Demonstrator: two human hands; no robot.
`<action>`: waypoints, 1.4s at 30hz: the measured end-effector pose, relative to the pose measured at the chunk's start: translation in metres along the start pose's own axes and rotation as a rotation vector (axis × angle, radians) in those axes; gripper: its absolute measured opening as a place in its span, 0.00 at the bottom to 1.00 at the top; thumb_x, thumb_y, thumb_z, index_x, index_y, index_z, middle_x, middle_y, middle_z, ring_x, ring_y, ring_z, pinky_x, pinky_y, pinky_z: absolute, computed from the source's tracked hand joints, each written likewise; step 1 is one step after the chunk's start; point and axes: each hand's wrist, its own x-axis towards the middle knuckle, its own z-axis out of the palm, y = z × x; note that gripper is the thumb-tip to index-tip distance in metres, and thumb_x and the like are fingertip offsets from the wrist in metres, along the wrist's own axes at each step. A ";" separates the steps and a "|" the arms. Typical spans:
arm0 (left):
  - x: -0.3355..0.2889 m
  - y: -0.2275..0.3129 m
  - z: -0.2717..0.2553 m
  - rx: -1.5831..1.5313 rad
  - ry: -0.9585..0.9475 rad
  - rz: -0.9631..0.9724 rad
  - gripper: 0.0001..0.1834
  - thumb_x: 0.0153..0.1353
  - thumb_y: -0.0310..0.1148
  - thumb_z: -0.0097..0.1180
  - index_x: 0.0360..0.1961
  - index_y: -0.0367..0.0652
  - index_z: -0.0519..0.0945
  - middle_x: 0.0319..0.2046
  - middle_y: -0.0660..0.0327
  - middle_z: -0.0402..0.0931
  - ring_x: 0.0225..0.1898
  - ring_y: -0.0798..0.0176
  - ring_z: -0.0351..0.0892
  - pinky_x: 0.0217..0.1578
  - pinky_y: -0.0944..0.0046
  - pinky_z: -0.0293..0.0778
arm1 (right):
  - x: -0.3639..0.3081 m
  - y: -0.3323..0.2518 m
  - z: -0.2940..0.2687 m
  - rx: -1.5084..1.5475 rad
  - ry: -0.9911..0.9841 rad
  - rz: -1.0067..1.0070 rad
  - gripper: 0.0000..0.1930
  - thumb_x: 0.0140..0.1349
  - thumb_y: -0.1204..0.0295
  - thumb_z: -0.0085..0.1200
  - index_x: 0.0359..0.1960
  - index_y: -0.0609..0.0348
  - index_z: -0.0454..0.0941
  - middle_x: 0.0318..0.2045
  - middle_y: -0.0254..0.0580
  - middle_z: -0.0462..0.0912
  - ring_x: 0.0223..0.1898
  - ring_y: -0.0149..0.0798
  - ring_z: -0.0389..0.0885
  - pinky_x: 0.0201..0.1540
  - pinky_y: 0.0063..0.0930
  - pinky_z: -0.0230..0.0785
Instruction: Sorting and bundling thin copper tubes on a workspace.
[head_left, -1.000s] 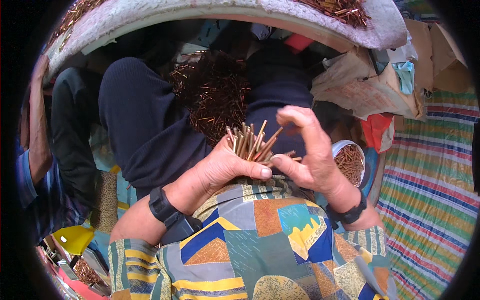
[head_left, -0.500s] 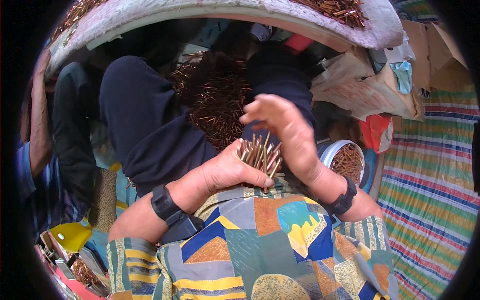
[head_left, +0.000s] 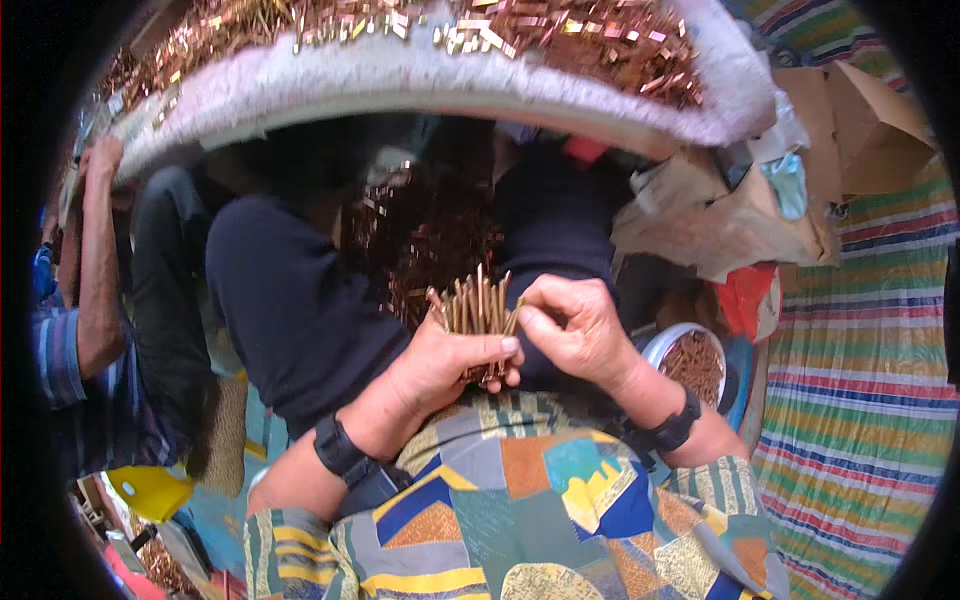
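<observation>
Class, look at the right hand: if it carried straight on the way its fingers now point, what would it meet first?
Probably the bundle of thin coppery rods in the left hand; the right hand may be touching its near edge, but depth is unclear there.

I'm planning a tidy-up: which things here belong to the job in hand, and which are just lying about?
Apparently part of the job:
thin coppery rods, held in the left hand, right hand at the bundle's edge
similar coppery heap between the legs
white tub of similar pieces

Apparently just lying about:
open cardboard box
red-and-white packaging
</observation>
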 end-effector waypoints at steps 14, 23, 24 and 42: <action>0.028 0.097 -0.018 0.136 0.152 0.266 0.08 0.51 0.26 0.56 0.33 0.37 0.75 0.23 0.56 0.77 0.22 0.63 0.79 0.16 0.73 0.72 | 0.096 -0.024 -0.004 0.285 0.090 -0.022 0.04 0.58 0.78 0.48 0.28 0.66 0.73 0.16 0.35 0.77 0.17 0.22 0.74 0.19 0.15 0.66; 0.050 0.097 -0.046 -0.134 0.282 0.220 0.12 0.49 0.29 0.58 0.35 0.38 0.73 0.20 0.58 0.75 0.15 0.67 0.73 0.13 0.75 0.67 | 0.132 0.001 0.007 0.290 0.135 -0.016 0.04 0.59 0.76 0.48 0.31 0.64 0.72 0.17 0.34 0.76 0.19 0.22 0.74 0.21 0.15 0.68; 0.051 0.096 -0.049 -0.173 0.287 0.213 0.12 0.49 0.28 0.58 0.35 0.37 0.73 0.21 0.57 0.75 0.15 0.67 0.73 0.13 0.75 0.67 | 0.134 0.003 0.009 0.318 0.143 -0.014 0.04 0.59 0.76 0.48 0.31 0.64 0.72 0.17 0.34 0.76 0.19 0.22 0.74 0.22 0.15 0.68; 0.054 0.101 -0.073 -0.295 0.412 0.248 0.08 0.47 0.30 0.56 0.29 0.41 0.74 0.20 0.60 0.74 0.16 0.68 0.71 0.13 0.75 0.64 | 0.272 0.011 -0.068 -1.234 0.379 -0.232 0.05 0.49 0.74 0.51 0.28 0.59 0.71 0.23 0.44 0.76 0.27 0.47 0.77 0.31 0.37 0.69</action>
